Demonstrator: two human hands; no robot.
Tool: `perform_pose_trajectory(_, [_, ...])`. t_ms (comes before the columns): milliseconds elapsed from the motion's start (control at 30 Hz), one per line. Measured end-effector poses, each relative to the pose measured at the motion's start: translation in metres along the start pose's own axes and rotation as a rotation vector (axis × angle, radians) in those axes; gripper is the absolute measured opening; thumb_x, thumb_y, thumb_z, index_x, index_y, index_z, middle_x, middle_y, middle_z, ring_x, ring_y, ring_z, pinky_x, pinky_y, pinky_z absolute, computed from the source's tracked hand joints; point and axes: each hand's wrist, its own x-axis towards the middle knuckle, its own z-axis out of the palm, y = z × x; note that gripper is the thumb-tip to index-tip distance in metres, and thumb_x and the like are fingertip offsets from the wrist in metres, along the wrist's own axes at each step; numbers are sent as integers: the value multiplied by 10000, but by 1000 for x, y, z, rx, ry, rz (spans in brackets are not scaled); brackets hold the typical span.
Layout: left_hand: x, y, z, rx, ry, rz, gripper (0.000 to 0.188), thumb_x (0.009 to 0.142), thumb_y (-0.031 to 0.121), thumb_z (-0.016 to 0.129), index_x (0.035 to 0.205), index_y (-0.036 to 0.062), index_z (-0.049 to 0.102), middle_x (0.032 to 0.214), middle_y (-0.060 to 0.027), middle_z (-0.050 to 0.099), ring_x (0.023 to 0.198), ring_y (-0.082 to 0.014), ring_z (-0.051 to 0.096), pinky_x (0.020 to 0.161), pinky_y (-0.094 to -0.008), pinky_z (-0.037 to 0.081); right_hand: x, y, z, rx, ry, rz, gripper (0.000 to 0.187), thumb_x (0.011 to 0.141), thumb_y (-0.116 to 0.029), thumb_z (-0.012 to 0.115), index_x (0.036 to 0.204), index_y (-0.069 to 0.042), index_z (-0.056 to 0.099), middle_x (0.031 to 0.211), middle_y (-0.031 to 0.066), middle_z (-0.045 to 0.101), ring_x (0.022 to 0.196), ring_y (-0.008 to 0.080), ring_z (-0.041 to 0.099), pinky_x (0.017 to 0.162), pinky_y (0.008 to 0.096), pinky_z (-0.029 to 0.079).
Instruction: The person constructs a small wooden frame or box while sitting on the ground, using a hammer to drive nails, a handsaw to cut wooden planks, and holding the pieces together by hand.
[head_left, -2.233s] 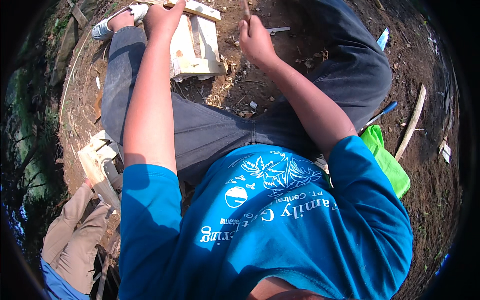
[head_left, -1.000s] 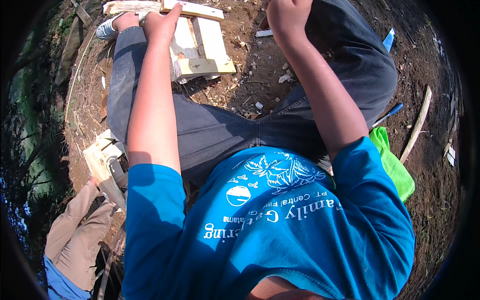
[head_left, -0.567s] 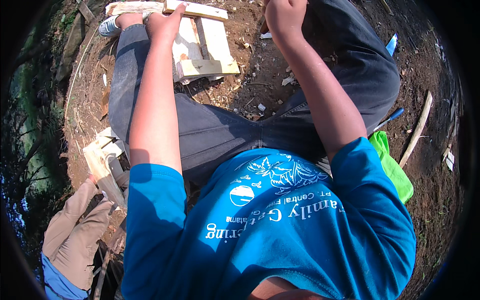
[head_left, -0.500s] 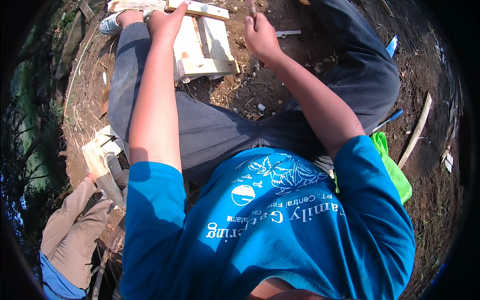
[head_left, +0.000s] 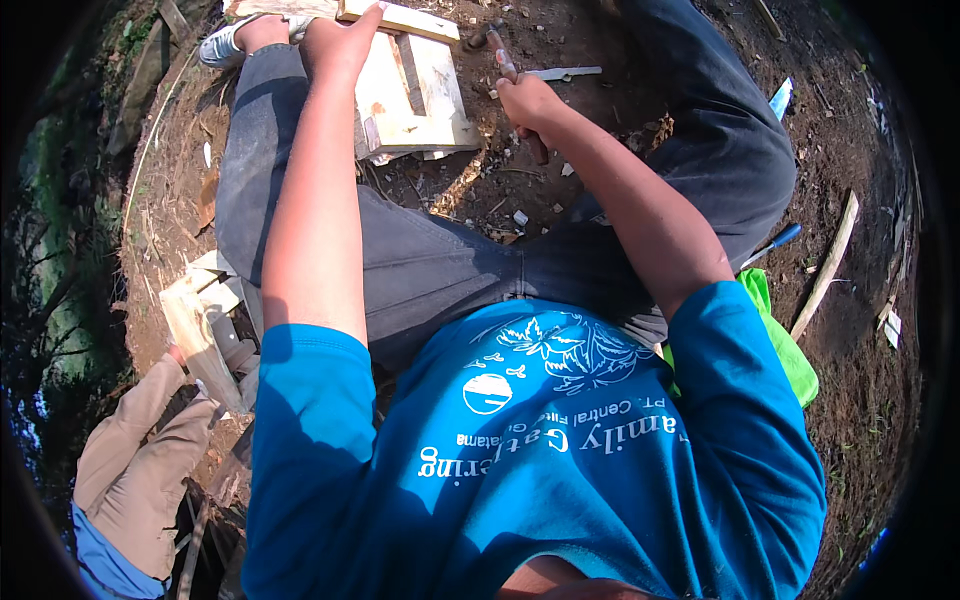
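Observation:
My right hand (head_left: 532,104) is closed round the handle of a hammer (head_left: 507,66). The hammer's dark head lies over the soil beyond the hand, and its handle end sticks out below my fingers. To the left of it stands a small frame of pale wooden boards (head_left: 430,130), with a narrow gap between two boards. My left hand (head_left: 336,48) is at the frame's far left corner, thumb raised along a wooden batten (head_left: 405,20) laid across the far end. Its fingers seem closed on that batten, partly hidden from view.
My legs (head_left: 700,140) spread round the work. A white strip (head_left: 565,73) and wood chips lie on the soil. At right are a blue-handled tool (head_left: 785,236), a green cloth (head_left: 785,340) and a stick (head_left: 828,265). Another person's legs (head_left: 150,430) and wooden pieces (head_left: 200,325) are at left.
My right hand has come lower and slightly right, and the hammer's head has come into view right of the batten. The wooden frame has shifted slightly; my left hand stays at its corner.

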Motion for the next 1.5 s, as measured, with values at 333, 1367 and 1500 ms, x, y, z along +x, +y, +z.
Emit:
perform_pose_trajectory(333, [-11,38,-8,102,5,-34,330,805,258,795,954,-29,732,881,-189,760,862,-299,747,786,-426,575,-9,-54,-41,235,699,-598,328,1059,-324,465,1054,-24,599,790,83,605,609,200,582,613,372,477])
perform_pose_trajectory(1367, [0,-5,-17,143,-145,-157,743,730,590,850,761,-137,704,771,-191,718,709,-234,701,687,-364,544,-21,-8,-9,271,111,-72,351,1046,-320,501,1034,7,627,699,70,608,532,177,569,525,371,468])
perform_pose_trajectory(1500, [-8,-10,-20,33,-111,-112,733,729,579,859,795,-137,713,834,-213,734,764,-240,723,711,-366,554,-61,-83,-78,727,415,-593,253,1073,-279,493,888,-110,527,628,-41,424,490,74,381,440,272,316])
